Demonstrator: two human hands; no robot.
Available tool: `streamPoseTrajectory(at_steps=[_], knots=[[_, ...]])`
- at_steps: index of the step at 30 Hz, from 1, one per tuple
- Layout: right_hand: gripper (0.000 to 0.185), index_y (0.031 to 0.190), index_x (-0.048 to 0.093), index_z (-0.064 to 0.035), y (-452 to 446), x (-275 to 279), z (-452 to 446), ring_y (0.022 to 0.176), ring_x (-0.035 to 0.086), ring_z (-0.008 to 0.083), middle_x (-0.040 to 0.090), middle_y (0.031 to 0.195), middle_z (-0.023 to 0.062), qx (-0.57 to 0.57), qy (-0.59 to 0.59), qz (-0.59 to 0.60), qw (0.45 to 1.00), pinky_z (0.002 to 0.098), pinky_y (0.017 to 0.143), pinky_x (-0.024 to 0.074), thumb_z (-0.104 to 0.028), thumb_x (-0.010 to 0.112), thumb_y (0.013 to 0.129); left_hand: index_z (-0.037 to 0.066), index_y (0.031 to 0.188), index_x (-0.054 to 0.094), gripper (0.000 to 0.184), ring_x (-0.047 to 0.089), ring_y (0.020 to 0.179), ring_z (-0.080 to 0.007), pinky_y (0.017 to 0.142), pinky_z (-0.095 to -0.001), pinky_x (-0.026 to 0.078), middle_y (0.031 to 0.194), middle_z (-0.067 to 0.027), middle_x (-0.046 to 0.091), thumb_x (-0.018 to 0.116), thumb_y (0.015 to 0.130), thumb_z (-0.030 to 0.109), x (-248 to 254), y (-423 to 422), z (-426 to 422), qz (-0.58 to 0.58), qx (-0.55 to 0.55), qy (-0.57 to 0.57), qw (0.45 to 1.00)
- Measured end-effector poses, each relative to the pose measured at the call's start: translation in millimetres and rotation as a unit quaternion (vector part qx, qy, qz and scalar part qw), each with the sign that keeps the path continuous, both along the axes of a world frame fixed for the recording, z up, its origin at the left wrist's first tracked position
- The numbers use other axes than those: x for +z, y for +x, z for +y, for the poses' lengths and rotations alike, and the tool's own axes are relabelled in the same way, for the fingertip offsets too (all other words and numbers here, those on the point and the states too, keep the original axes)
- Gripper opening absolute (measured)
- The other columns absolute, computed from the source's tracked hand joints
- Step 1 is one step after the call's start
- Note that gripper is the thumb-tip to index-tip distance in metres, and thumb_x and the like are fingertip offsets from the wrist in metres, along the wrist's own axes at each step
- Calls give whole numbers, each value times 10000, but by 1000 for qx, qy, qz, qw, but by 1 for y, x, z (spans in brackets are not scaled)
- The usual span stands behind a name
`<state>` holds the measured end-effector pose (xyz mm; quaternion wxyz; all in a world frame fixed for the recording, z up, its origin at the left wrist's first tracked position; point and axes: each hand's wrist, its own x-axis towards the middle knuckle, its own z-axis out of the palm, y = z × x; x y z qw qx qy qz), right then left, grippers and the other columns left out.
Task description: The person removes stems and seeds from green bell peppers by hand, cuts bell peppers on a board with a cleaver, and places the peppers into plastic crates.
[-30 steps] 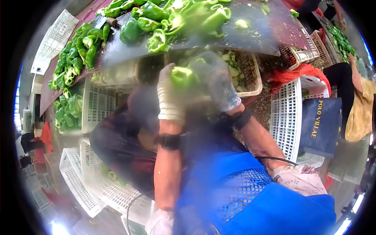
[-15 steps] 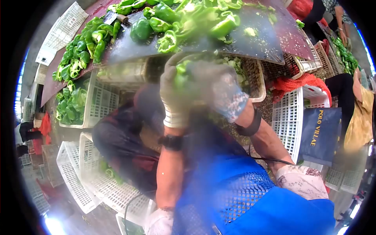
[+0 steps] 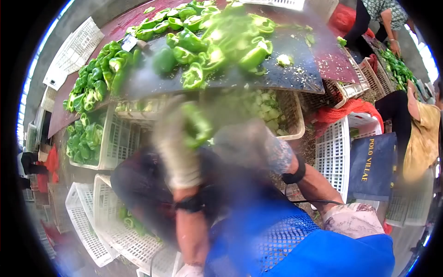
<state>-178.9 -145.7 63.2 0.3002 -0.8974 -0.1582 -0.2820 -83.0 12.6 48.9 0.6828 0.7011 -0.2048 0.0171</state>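
My left hand, in a pale glove, is blurred in front of the table edge. Its fingers are round a cut green pepper with a hollow, open side. My right hand, gloved with a patterned cuff, is a little to the right, apart from the pepper; a smear over the view hides its fingers and anything in them. Beyond both hands, cut and whole green peppers lie on the dark board. Under the board's edge a crate holds pale green pepper scraps.
White crates stand at the left, one with peppers. More crates are at lower left. At the right are a white crate with red netting and a dark blue bag. Other people's arms and legs show at the far right.
My left hand has moved left and down with the pepper, away from my right hand. My right hand has shifted down slightly. The view has tilted, showing more of the table.
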Motion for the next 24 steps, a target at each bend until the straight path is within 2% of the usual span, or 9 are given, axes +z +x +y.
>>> streamPoseTrajectory(at_steps=[1, 2, 6, 8, 11, 12, 16, 20, 24], knots=[[135, 910, 657, -84, -4, -2, -8, 730, 655, 209, 682, 961, 49, 39, 38, 25, 998, 311, 634, 538, -56, 596, 793, 20, 1271, 542, 432, 542, 1171, -266, 1018, -364, 445, 1313, -157, 540, 601, 913, 255, 18, 2, 27, -8, 51, 30, 998], [200, 989, 640, -80, 12, -15, -37, 768, 657, 214, 675, 957, 58, 54, -117, -97, 987, 310, 662, 543, -54, 627, 791, 36, 1294, 537, 469, 524, 1204, -265, 1035, -362, 432, 1337, -152, 530, 623, 904, 281, 36, 4, 60, -15, 106, 65, 992], [135, 968, 626, -64, 62, -30, -117, 766, 650, 216, 620, 820, 106, -174, -171, -55, 968, 344, 626, 554, -86, 602, 838, 99, 1383, 516, 624, 452, 1336, -263, 1103, -354, 377, 1431, -131, 490, 713, 865, 386, 92, 8, 224, -11, 313, 289, 904], [125, 963, 607, -65, 92, -42, -145, 643, 624, 207, 589, 762, 101, -225, -267, -94, 932, 336, 524, 535, -147, 580, 873, 39, 1431, 461, 701, 449, 1317, -269, 1115, -362, 318, 1448, -155, 487, 631, 917, 485, 92, 12, 285, -128, 410, 584, 689], [204, 960, 578, -59, 138, -99, -179, 511, 560, 187, 564, 738, 83, -331, -471, -137, 806, 309, 398, 474, -256, 544, 922, 37, 1320, 580, 453, 587, 1142, -241, 958, -340, 475, 1317, -135, 587, 636, 954, 296, 90, -3, 289, -50, 402, 165, 899], [239, 960, 568, -57, 149, -112, -186, 467, 539, 181, 555, 730, 77, -362, -534, -152, 749, 300, 357, 454, -293, 532, 938, 29, 1288, 598, 392, 618, 1074, -208, 888, -305, 509, 1279, -107, 604, 642, 949, 222, 98, -12, 250, -63, 441, 195, 874], [335, 1084, 601, -62, 109, -75, -148, 763, 615, 202, 609, 925, 113, -279, -279, -90, 914, 287, 644, 533, -315, 668, 876, 20, 1314, 556, 407, 579, 1154, -240, 950, -345, 495, 1297, -137, 574, 596, 942, 180, 64, -2, 111, -75, 178, 153, 969], [438, 1130, 627, -74, 61, -36, -66, 1010, 622, 266, 636, 1109, 146, -236, 54, -170, 955, 334, 862, 524, -228, 811, 763, 54, 1417, 462, 537, 494, 1262, -278, 1064, -372, 392, 1382, -167, 496, 606, 904, 124, 0, 5, -24, 80, -113, -31, 990], [418, 1147, 634, -65, 32, -26, -5, 1012, 619, 287, 641, 1131, 125, -161, 58, -74, 982, 362, 856, 518, -194, 763, 770, 96, 1488, 321, 609, 498, 1192, -246, 1064, -368, 377, 1329, -133, 496, 581, 949, 212, -10, 0, -63, 127, -77, -164, 975]])
